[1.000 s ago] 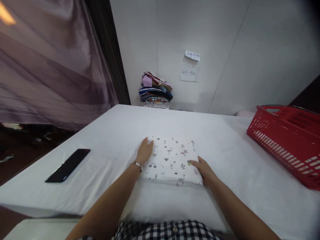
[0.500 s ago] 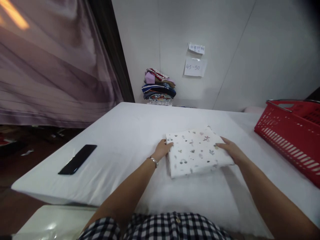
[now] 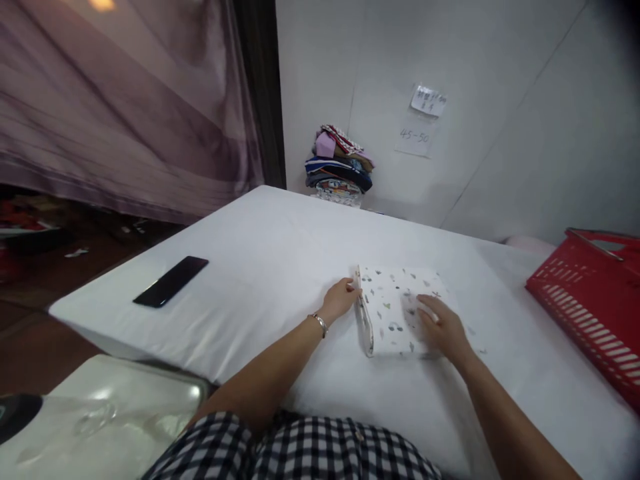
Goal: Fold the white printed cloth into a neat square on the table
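A folded white cloth (image 3: 387,300) printed with small coloured motifs lies on the white table (image 3: 280,267) in front of me. My left hand (image 3: 340,300) pinches the folded edge at the cloth's left side, a bracelet on its wrist. My right hand (image 3: 440,327) lies flat on top of the cloth's right half, fingers stretched out and pressing down.
A black phone (image 3: 171,281) lies at the table's left. A red plastic basket (image 3: 590,300) stands at the right edge. A stack of folded clothes (image 3: 340,167) sits against the far wall under paper labels (image 3: 417,133). A curtain hangs at left.
The cloth has been folded narrower and shifted right. My right hand moved from its right edge onto its top. My left hand stays at the left edge. The view swung left.
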Action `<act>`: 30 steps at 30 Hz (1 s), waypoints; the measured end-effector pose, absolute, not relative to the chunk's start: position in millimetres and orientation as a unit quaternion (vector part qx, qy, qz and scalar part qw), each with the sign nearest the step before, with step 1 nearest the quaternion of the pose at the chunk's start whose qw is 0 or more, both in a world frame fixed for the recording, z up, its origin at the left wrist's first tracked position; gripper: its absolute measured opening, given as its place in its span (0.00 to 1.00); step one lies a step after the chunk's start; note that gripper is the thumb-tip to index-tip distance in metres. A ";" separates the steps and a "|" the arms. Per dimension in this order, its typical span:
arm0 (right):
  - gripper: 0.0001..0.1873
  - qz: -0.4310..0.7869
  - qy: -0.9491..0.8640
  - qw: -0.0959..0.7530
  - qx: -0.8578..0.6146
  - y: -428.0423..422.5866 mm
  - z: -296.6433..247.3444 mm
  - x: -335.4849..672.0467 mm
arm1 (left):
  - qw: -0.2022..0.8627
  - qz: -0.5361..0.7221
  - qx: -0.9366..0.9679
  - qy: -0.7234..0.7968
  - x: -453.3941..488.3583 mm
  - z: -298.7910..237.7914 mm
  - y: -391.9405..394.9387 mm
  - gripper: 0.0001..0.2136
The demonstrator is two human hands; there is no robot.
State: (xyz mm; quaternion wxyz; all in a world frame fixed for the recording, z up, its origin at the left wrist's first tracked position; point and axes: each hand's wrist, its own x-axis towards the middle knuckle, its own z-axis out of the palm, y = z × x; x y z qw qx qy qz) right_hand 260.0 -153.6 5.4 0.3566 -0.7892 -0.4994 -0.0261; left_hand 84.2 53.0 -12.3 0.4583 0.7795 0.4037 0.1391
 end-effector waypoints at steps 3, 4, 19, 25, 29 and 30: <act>0.15 0.032 -0.532 0.395 -0.748 -126.2 16.0 228.8 | 0.492 0.170 0.754 0.400 88.4 -19.7 59.5 0.18; 0.14 0.056 -0.531 0.407 -0.741 -116.5 19.6 221.5 | 0.499 0.180 0.748 0.398 91.1 -20.6 62.7 0.17; 0.21 0.100 -0.457 0.290 -0.835 -1.2 16.2 215.7 | 0.415 0.229 0.817 0.327 108.3 -27.8 87.5 0.14; 0.23 0.085 -0.449 0.217 -0.863 13.5 12.7 215.4 | 0.431 0.240 0.810 0.316 110.4 -32.9 94.3 0.14; 0.20 0.098 -0.464 0.234 -0.849 11.3 6.4 218.6 | 0.432 0.237 0.808 0.324 112.4 -33.8 95.7 0.13; 0.19 0.105 -0.469 0.255 -0.839 9.6 4.2 220.3 | 0.434 0.236 0.808 0.322 112.5 -33.6 95.8 0.12</act>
